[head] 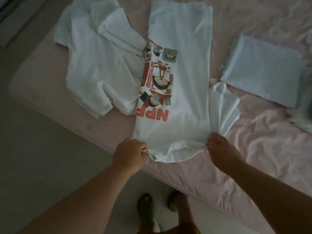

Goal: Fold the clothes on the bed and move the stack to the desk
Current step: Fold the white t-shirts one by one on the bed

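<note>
- Garments on the pink bed sheet (236, 166) number at least three: one printed white T-shirt (182, 81), one plain white T-shirt (94, 65), and one folded white garment (263, 71).
- Printed white T-shirt lies lengthwise in the middle of the bed, its left side folded under so the red "NPF" lettering and cartoon graphics run along its left edge; its neckline end points toward the person at the mattress edge.
- One short sleeve (224, 105) of that shirt sticks out loose on the right side, crumpled on the sheet.
- Plain white T-shirt lies spread and wrinkled to the left, its right edge touching and partly overlapping the printed shirt.
- Folded white garment sits flat as a neat rectangle to the right, apart from the printed shirt; more pale cloth shows blurred at the right frame edge, too unclear to count.
- Hands in view: two, both bare.
- Left hand (130, 154) has its fingers curled tight round the near left corner of the printed shirt, pinching a bunch of cloth.
- Right hand (221, 149) pinches the near right shoulder of the same shirt, fingers closed on the gathered fabric just below the loose sleeve.
- Feet in two green sandals (172, 205) stand on the pale floor (42, 157) below the bed edge.
</note>
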